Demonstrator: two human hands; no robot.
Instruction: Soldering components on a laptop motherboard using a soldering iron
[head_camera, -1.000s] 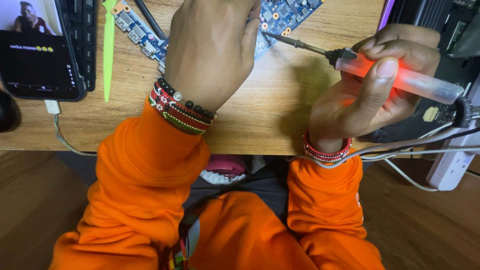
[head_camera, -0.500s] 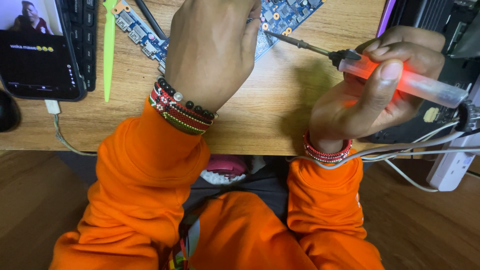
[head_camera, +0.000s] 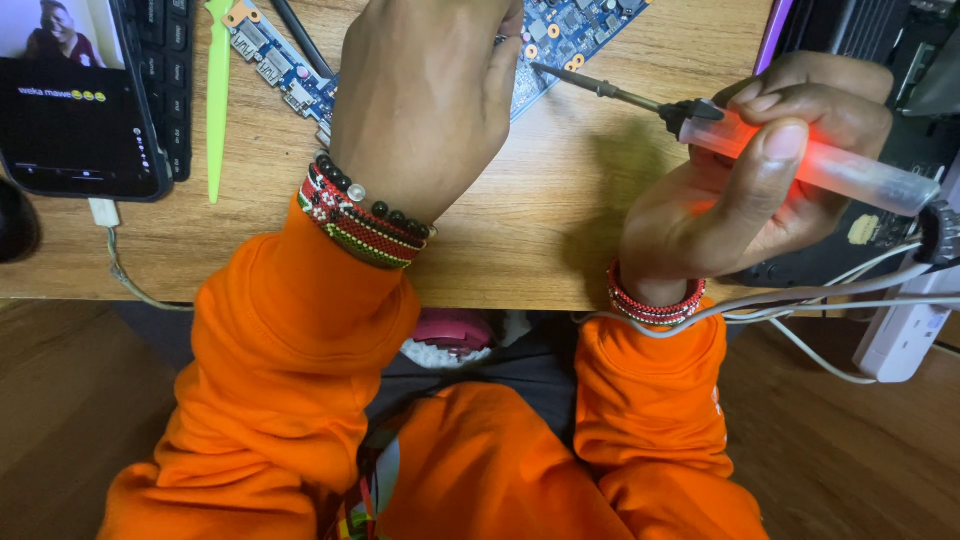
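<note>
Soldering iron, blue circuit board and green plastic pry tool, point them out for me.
soldering iron (head_camera: 800, 160), head view, translucent glowing handle
blue circuit board (head_camera: 575, 25), head view, bare upper part
green plastic pry tool (head_camera: 217, 100), head view, mid-blade

A phone (head_camera: 75, 95) lay lit beside a green pry tool (head_camera: 218, 95) on the wooden surface (head_camera: 520, 220); a white power strip (head_camera: 905, 335) sat right.

One soldering iron (head_camera: 800, 160), one circuit board (head_camera: 560, 40), one phone (head_camera: 75, 95), two hands (head_camera: 425, 100)
</note>
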